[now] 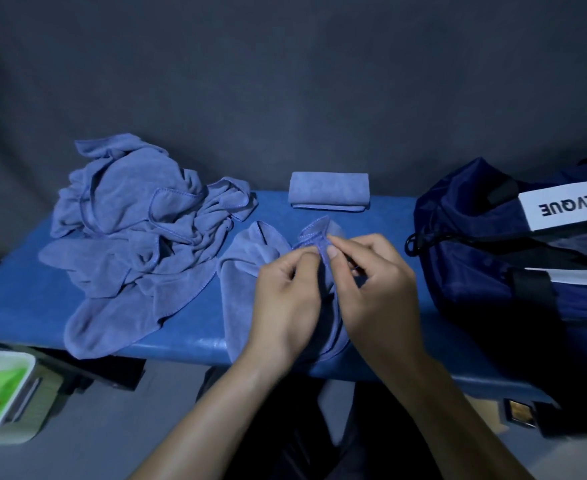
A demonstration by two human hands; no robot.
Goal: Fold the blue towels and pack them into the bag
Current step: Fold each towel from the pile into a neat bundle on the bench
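Both hands, left hand [287, 296] and right hand [371, 282], pinched a blue towel's [240, 289] hem at centre; crumpled towels [129, 237] lay at nine o'clock, the bag [493, 244] at three.

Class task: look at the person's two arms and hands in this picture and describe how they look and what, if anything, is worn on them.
Both forearms are bare as far as the frame shows: no sleeves in view. The left hand and the right hand wear no gloves, and no watch, bracelet or ring can be seen on either wrist or hand. The fingernails look short and plain. The dim light hides finer detail.
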